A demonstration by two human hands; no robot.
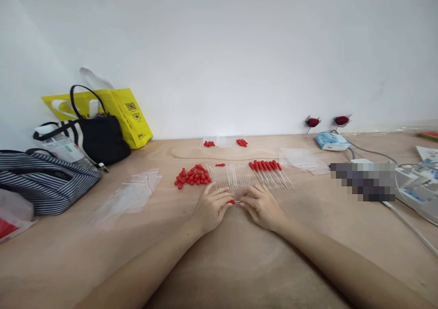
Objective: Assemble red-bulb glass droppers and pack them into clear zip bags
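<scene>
Pinching a small red teardrop-shaped bulb (pixel 232 202), the left hand (pixel 214 206) faces the right hand (pixel 262 207), closed on a thin clear tube (pixel 237 202). At 2 o'clock, red-topped tubes (pixel 272 174) lie joined; bare clear tubes (pixel 232 177) at 12 and loose red bulbs (pixel 196 177) at 10 are unpaired.

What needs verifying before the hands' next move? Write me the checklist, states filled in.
1. Left hand pinching the held bulb: ok.
2. Right hand on the held tube: ok.
3. Held tube seated fully in the held bulb: cannot tell, too small.
4. Loose bulb pile beside the bare tubes: ok.
5. Bare tubes free of stray bulbs: not ok, one lies at their far edge.
</scene>
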